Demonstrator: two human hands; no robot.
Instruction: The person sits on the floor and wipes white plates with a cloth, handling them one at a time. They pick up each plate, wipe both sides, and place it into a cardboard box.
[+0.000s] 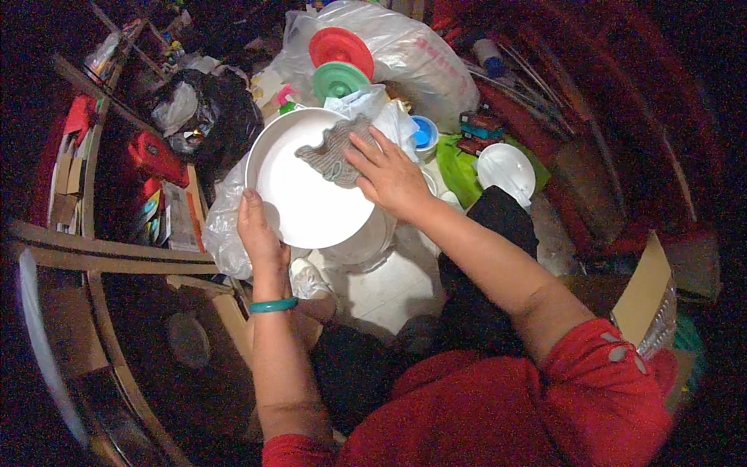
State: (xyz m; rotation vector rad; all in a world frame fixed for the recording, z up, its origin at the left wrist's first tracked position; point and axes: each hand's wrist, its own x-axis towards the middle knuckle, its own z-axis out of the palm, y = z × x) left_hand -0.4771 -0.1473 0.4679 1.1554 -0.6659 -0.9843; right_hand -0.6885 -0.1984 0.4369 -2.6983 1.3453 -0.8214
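Observation:
A white round shallow pan or lid with a raised rim (292, 198) is held up before me, tilted so that its inner face shows. My left hand (261, 230) grips its lower left rim, the thumb on the near side. On the right part of the inner face lies a ribbed grey cloth (335, 153), crumpled at its edges. My right hand (391, 172) presses on this cloth with its fingers, partly covering it. Below the white round piece, a translucent container (362, 248) shows in part.
Beyond stand a red lid (341, 44), a green lid (332, 82) and a large stuffed plastic bag (417, 64). To the right are a blue-topped tub (423, 133), a lime-green bag (452, 169) and a white bowl-like piece (506, 169). Cardboard boxes (178, 213) and a black bag (227, 111) lie left.

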